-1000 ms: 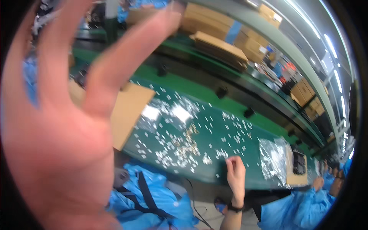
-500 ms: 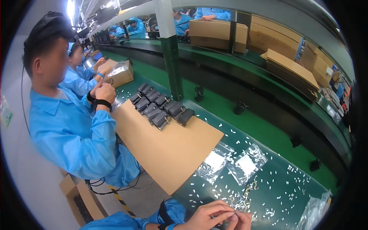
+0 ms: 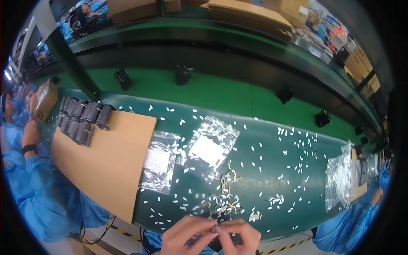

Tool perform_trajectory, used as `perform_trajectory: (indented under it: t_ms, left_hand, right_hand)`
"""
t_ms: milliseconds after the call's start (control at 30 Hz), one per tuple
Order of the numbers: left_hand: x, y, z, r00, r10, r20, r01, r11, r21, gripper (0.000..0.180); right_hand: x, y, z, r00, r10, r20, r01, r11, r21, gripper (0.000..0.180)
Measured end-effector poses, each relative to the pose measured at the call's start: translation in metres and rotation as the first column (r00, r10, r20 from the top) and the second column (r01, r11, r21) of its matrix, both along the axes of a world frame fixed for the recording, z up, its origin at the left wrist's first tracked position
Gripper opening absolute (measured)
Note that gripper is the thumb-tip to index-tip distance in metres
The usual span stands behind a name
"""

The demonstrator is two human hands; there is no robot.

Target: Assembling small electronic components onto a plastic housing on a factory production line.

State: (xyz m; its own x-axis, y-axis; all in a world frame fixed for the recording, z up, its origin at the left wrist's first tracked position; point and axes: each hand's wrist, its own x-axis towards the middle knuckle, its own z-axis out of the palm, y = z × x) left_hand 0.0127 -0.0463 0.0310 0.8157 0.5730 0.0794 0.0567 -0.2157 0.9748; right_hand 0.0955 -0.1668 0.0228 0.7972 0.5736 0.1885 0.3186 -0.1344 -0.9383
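Note:
At the table's near edge, my left hand and my right hand meet, thumbs and fingertips pinched together. Between the fingertips is a small greyish piece, too small to name. Just beyond my fingers lies a loose pile of short yellowish and white cables with small connector ends. Many small white pieces are scattered around it over the green table. Farther back are two clear plastic bags with white labels, one bag right of the other bag.
At left, a cardboard sheet carries rows of black devices. A co-worker stands beside it; another person is at the right near a plastic bag. Beyond the table, a green conveyor carries black items. A post rises at left.
The view has swung to the right, bringing the table's right end and another person into sight. My hands stay together in a pinch.

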Motion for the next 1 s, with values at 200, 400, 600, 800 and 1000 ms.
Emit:
perform_trajectory:
  t_ms: [200, 400, 600, 800, 1000]
  left_hand:
    - [-0.004, -0.009, -0.010, 0.996, 0.044, 0.074, -0.059, 0.977, 0.203, 0.022]
    - [-0.009, 0.005, -0.026, 0.983, -0.035, 0.182, -0.014, 0.966, 0.259, 0.027]
    - [-0.003, 0.015, -0.027, 0.993, -0.044, 0.114, 0.017, 0.973, 0.231, 0.017]
    - [-0.004, 0.026, -0.026, 0.999, 0.027, 0.038, -0.029, 0.998, 0.054, 0.016]
    - [-0.001, 0.024, -0.016, 0.988, -0.116, 0.103, 0.134, 0.975, -0.179, 0.021]
  right_hand:
    - [-0.007, -0.009, -0.010, 0.959, -0.033, -0.282, 0.059, 0.995, 0.084, 0.007]
    - [-0.018, -0.002, -0.010, 0.987, -0.063, 0.147, 0.078, 0.992, -0.098, 0.010]
    - [-0.009, 0.005, -0.015, 0.933, 0.032, 0.360, 0.017, 0.991, -0.133, 0.010]
    - [-0.004, -0.007, -0.003, 0.923, -0.050, -0.382, 0.069, 0.997, 0.035, 0.013]
    - [0.004, -0.006, 0.008, 0.787, 0.051, -0.615, 0.013, 0.995, 0.100, 0.011]
